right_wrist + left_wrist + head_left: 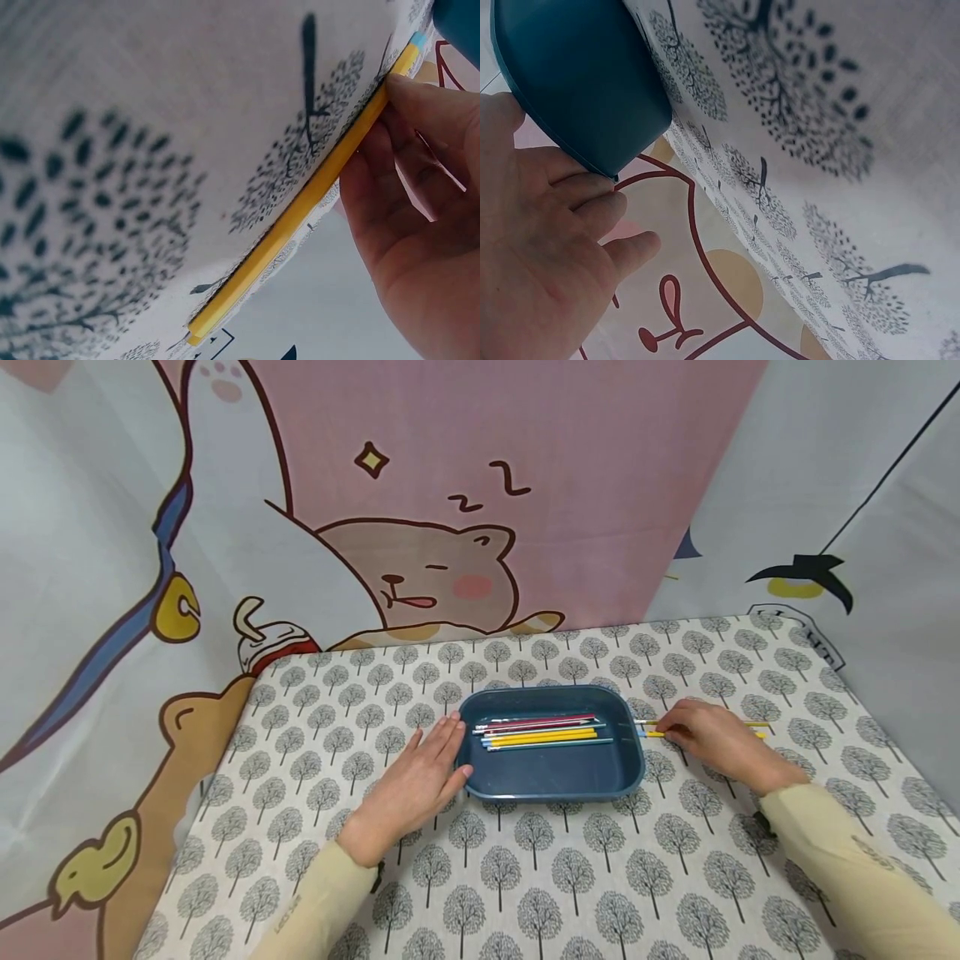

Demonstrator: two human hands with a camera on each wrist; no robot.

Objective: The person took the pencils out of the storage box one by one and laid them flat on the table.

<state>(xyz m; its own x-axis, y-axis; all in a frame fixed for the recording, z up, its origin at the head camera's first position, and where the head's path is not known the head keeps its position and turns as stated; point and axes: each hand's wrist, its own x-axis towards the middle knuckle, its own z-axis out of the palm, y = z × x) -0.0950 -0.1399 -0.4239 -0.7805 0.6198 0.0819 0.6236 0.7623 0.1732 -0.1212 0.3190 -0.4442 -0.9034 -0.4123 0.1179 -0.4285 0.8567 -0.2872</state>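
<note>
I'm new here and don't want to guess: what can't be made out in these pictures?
Head view: the middle parts of the loose pencils, hidden by the right hand.
Head view: the left sleeve's lettering, too small to read.
Left wrist view: the inside of the blue tub, hidden by its outer wall.
Right wrist view: most of the blue tub, cut off by the picture's edge.

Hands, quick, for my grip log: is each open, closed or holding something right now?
Left hand: open, touching the blue tray.
Right hand: pinching a yellow pencil.
</note>
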